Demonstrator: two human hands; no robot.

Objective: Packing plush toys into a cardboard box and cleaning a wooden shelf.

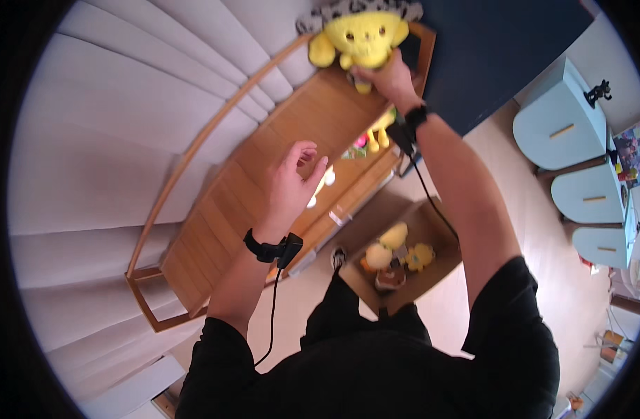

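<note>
A yellow plush toy (362,36) with a grey, dark-spotted top sits at the far end of a wooden shelf (327,105). My right hand (393,78) is closed on its lower right part; the fingertips are partly hidden against the toy. Over the shelf's near part hovers my left hand (294,178), empty, its fingers loosely curled and the thumb apart. On a lower level, another yellow toy (381,131) shows beside my right wrist. Close to my legs, a cardboard box (439,269) holds several plush toys, among them a yellow flower-like one (419,257).
A wooden rail (194,150) runs along the shelf's left side, in front of pale curtains (110,126). Beyond the right arm stands a dark blue panel (495,56). Light blue cabinets (561,133) line the right side. Black cables (426,183) hang from both wristbands.
</note>
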